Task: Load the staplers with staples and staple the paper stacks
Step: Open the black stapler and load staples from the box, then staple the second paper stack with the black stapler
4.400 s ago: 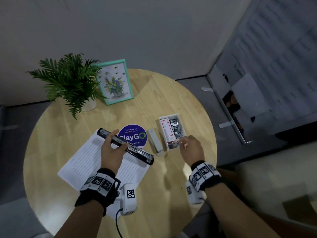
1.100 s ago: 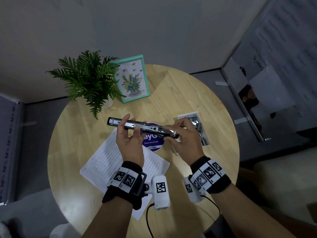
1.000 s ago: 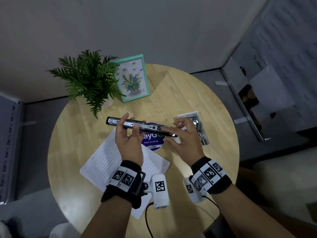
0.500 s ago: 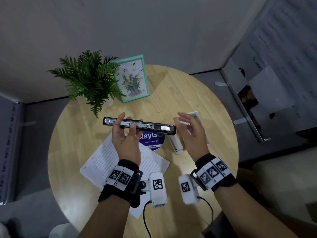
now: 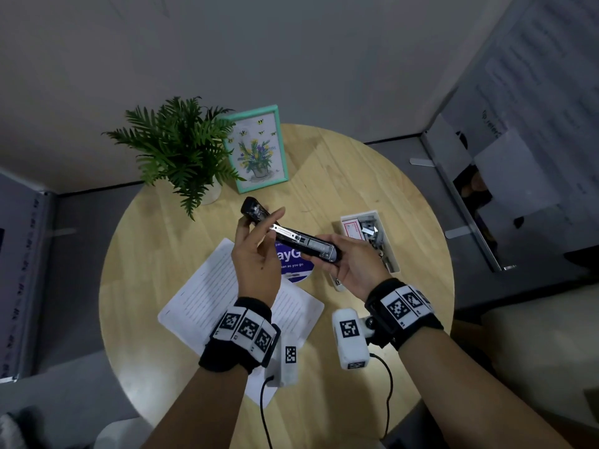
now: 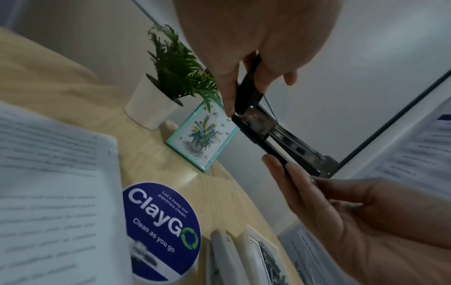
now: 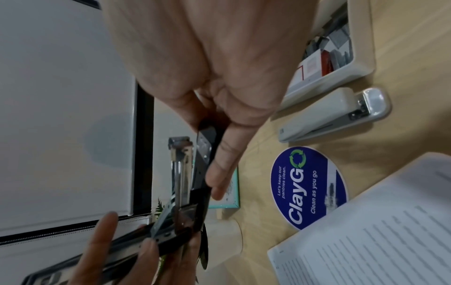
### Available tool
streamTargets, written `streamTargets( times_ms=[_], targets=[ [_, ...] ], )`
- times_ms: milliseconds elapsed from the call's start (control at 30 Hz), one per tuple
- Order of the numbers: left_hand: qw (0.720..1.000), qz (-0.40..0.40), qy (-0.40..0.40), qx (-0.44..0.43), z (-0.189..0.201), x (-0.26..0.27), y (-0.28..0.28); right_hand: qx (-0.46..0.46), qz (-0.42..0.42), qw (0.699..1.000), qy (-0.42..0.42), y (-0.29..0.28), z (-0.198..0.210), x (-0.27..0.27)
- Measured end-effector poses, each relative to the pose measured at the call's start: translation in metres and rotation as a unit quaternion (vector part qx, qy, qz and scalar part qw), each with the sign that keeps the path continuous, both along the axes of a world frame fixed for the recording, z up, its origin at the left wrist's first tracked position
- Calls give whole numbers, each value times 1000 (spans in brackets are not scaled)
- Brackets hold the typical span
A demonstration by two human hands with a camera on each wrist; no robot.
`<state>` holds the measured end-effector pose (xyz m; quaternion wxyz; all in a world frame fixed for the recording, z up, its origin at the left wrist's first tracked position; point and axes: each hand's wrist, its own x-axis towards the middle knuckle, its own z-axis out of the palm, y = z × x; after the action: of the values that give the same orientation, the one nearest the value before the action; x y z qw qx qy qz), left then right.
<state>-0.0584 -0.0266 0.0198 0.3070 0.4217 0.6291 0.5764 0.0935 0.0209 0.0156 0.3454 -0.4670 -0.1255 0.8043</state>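
Aloft, black stapler (image 5: 288, 237) gripped by both hands, long axis far-left to near-right

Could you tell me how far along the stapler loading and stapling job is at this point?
Nothing looks finished. In hand: both hands, left and right, hold the black stapler swung open. Left: the white stapler lies shut by the staple tray; the paper awaits stapling.

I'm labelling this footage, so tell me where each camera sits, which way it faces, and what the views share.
Head: worn on the head, looking down at the round table; both forearms, left hand and right hand show.
Left wrist: on the left wrist, looking along the fingers at the black stapler; both hands show.
Right wrist: on the right wrist, looking along the fingers toward the white stapler; both hands show.
Shared: all three show the black stapler and ClayGo sticker.
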Motion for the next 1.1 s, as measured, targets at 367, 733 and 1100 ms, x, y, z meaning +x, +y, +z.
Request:
streamTargets(
  times_ms=[367,733,1100],
  targets=[
    [950,-159,265,49,-20,-25,-7,-6,14,1000,23,-7,-5,1],
    [938,-273,210,-45,-32,-39,-25,22,236,968,-78,-28,-19,-5],
    [818,-119,327,-458,-79,-145,8,-7,91,994,-51,-44,-37,-9]
  ],
)
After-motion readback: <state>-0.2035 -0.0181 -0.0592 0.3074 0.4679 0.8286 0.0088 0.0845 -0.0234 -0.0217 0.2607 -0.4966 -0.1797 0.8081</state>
